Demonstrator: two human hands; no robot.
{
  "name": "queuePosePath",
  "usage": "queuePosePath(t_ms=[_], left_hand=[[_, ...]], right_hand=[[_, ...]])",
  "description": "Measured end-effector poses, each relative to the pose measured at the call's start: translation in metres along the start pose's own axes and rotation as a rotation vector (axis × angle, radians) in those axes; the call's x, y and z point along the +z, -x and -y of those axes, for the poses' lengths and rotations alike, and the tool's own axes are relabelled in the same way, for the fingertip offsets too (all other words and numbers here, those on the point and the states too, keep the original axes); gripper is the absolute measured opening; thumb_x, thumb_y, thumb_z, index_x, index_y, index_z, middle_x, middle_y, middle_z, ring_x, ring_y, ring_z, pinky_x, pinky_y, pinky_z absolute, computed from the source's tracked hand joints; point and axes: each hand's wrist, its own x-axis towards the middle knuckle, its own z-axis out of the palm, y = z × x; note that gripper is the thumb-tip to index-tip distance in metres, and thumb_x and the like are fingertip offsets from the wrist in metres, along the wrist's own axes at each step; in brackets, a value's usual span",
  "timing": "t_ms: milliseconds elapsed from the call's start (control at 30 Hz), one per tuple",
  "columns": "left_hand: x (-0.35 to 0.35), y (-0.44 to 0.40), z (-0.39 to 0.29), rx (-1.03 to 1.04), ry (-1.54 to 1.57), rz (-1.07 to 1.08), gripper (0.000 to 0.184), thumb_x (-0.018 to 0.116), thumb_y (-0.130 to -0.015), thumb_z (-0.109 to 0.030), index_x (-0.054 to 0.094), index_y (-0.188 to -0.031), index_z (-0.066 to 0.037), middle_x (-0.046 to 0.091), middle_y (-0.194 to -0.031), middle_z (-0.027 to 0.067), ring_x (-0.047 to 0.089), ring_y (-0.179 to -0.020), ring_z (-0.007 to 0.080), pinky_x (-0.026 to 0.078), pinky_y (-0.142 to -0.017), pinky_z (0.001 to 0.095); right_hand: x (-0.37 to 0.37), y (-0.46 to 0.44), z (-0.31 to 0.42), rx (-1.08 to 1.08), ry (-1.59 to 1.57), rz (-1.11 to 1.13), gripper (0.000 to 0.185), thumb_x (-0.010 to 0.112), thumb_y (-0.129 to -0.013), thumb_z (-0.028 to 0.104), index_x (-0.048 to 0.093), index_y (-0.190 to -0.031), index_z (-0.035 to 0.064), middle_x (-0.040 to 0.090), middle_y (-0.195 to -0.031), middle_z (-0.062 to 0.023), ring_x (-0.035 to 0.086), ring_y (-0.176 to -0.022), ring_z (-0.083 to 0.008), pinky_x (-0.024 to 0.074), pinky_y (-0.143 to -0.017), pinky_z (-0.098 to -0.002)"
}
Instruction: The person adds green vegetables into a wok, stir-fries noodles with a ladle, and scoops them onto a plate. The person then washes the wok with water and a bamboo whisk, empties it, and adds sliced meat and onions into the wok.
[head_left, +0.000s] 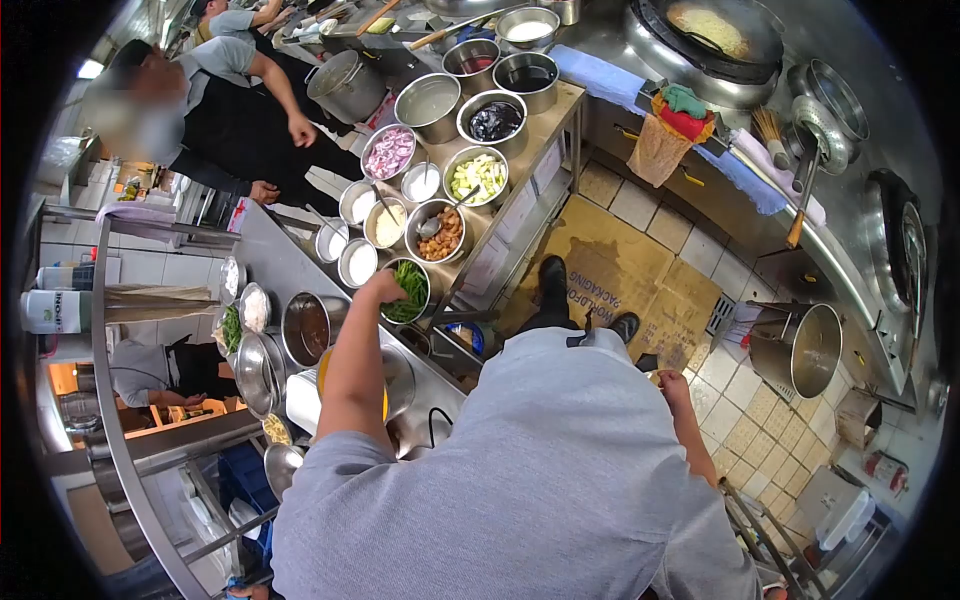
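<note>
Head camera: the chopped greens [408,290] lie in a round steel bowl [426,304], right under the fingers of your left hand [379,288]. Those fingertips dip among the greens, so I can't make out whether they pinch any. Your right hand [674,390] hangs low, well apart, its fingers seemingly curled; whether they grip something isn't clear. A loose pinch could shed strands over the rim, fouling the white powder [357,265] just ahead of your left fingers. Ahead and right of them, a spoon [429,227] leans in the brown chunks [442,244]; bumping it might tip pieces out. Behind them, beside your forearm [352,365], dark brown liquid [307,338] sits uncovered. Farther ahead-left, a co-worker's hand [265,192] is near the steel tabletop [277,255].
</note>
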Motion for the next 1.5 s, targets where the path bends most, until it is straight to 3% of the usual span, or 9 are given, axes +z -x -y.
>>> queuePosePath(t_ms=[167, 300, 600, 700, 833, 1233, 1333, 1467, 1500], left_hand=[[-0.025, 0.006, 0.013, 0.075, 0.005, -0.062, 0.045, 0.075, -0.061, -0.028, 0.066, -0.097, -0.001, 0.068, -0.089, 0.0174, 0.066, -0.081, 0.0306, 0.053, -0.073, 0.0374], [-0.05, 0.044, -0.025, -0.189, 0.407, 0.052, 0.043, 0.077, -0.064, -0.026, 0.065, -0.098, -0.002, 0.067, -0.085, 0.0135, 0.066, -0.071, 0.0259, 0.054, -0.058, 0.0392], [0.021, -0.003, -0.023, -0.065, -0.179, -0.002, 0.064, 0.066, -0.07, -0.052, 0.064, -0.099, 0.005, 0.062, -0.107, 0.023, 0.061, -0.099, 0.0349, 0.048, -0.089, 0.0388], [0.057, -0.013, -0.026, -0.262, 0.005, -0.172, 0.073, 0.07, -0.071, -0.037, 0.041, -0.127, 0.001, 0.059, -0.112, 0.0251, 0.059, -0.105, 0.0348, 0.047, -0.091, 0.039], [0.044, 0.0, -0.03, -0.218, 0.047, -0.149, 0.069, 0.068, -0.073, -0.03, 0.039, -0.128, -0.002, 0.059, -0.112, 0.0255, 0.059, -0.104, 0.036, 0.047, -0.091, 0.0412], [-0.025, 0.04, -0.022, -0.055, 0.123, -0.39, 0.062, 0.068, -0.072, -0.051, 0.062, -0.103, 0.003, 0.065, -0.095, 0.0237, 0.064, -0.093, 0.0323, 0.05, -0.083, 0.04], [-0.029, 0.028, -0.016, -0.169, 0.056, -0.292, 0.05, 0.06, -0.08, -0.045, 0.066, -0.077, 0.004, 0.067, -0.084, 0.0213, 0.066, -0.084, 0.0326, 0.051, -0.079, 0.0393], [-0.02, 0.03, -0.038, -0.219, 0.13, -0.022, 0.048, 0.061, -0.08, -0.047, 0.067, -0.075, 0.001, 0.064, -0.06, 0.0123, 0.064, -0.057, 0.0283, 0.053, -0.065, 0.0364], [-0.018, 0.036, -0.049, -0.273, 0.211, -0.003, 0.052, 0.064, -0.078, -0.047, 0.065, -0.088, 0.004, 0.067, -0.077, 0.0175, 0.067, -0.074, 0.0284, 0.053, -0.074, 0.0369]], right_hand=[[-0.002, 0.009, 0.003, 0.03, 0.052, -0.023, 0.019, 0.057, -0.088, 0.024, 0.062, -0.096, 0.0078, 0.053, -0.068, -0.0021, 0.049, -0.049, -0.0105, 0.0331, -0.037, -0.0231], [-0.004, 0.005, -0.002, 0.013, 0.025, -0.017, 0.02, 0.058, -0.088, 0.025, 0.062, -0.096, 0.0073, 0.054, -0.069, -0.0024, 0.049, -0.048, -0.0106, 0.0333, -0.037, -0.0232], [-0.001, 0.003, 0.008, -0.001, 0.05, -0.012, 0.02, 0.059, -0.088, 0.026, 0.062, -0.096, 0.0081, 0.055, -0.07, -0.0015, 0.049, -0.049, -0.0101, 0.0334, -0.037, -0.0225], [0.001, 0.001, 0.009, 0.003, 0.044, -0.027, 0.02, 0.059, -0.088, 0.027, 0.062, -0.096, 0.0084, 0.055, -0.07, -0.001, 0.049, -0.05, -0.01, 0.0334, -0.038, -0.0223], [0.002, -0.003, 0.005, -0.001, 0.058, -0.017, 0.02, 0.058, -0.088, 0.027, 0.062, -0.096, 0.0092, 0.055, -0.07, -0.0008, 0.049, -0.05, -0.0097, 0.033, -0.038, -0.022], [-0.007, 0.006, 0.002, 0.0, 0.087, -0.012, 0.018, 0.059, -0.088, 0.025, 0.061, -0.096, 0.009, 0.053, -0.068, -0.0011, 0.046, -0.047, -0.0096, 0.0322, -0.036, -0.0224], [-0.009, 0.011, 0.01, -0.019, 0.146, -0.011, 0.018, 0.058, -0.088, 0.024, 0.062, -0.096, 0.0087, 0.054, -0.068, -0.0013, 0.047, -0.047, -0.01, 0.0325, -0.036, -0.0226], [-0.005, 0.01, 0.016, -0.008, 0.095, -0.024, 0.018, 0.058, -0.087, 0.024, 0.062, -0.096, 0.0087, 0.054, -0.069, -0.0013, 0.048, -0.048, -0.0101, 0.0328, -0.037, -0.0224], [-0.003, 0.01, 0.017, -0.015, 0.094, -0.024, 0.018, 0.058, -0.087, 0.024, 0.062, -0.096, 0.0087, 0.054, -0.069, -0.0013, 0.049, -0.049, -0.0102, 0.0329, -0.037, -0.0224]])
